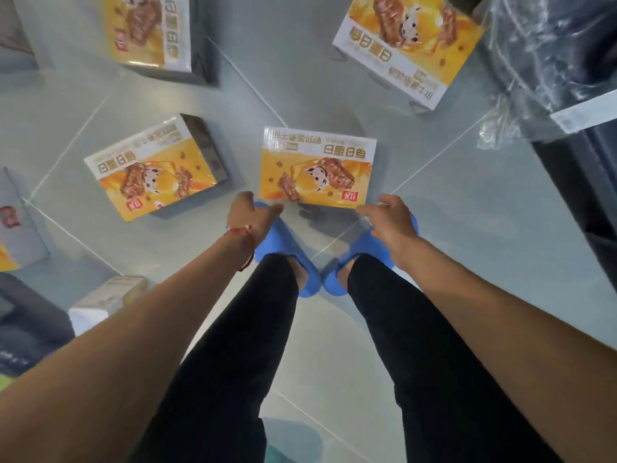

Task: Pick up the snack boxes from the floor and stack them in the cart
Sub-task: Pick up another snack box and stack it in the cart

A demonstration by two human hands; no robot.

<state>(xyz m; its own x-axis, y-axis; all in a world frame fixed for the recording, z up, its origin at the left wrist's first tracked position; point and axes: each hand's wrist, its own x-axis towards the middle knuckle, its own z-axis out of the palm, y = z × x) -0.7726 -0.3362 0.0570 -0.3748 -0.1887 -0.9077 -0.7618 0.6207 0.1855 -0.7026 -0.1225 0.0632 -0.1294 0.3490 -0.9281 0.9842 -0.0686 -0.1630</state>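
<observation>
An orange and white snack box (317,167) lies flat on the grey tiled floor just beyond my blue slippers. My left hand (245,213) reaches down to its near left corner, fingers extended toward the edge. My right hand (390,217) reaches to its near right corner, fingers relaxed. Neither hand grips the box. More boxes of the same kind lie around: one at the left (152,168), one at the top left (150,28), one at the top right (409,41). The cart is not in view.
A dark object wrapped in clear plastic (561,61) stands at the right. At the far left lies another box (20,225), partly cut off. A pale small carton (107,300) and a dark bin (26,325) sit at the lower left. My legs fill the lower centre.
</observation>
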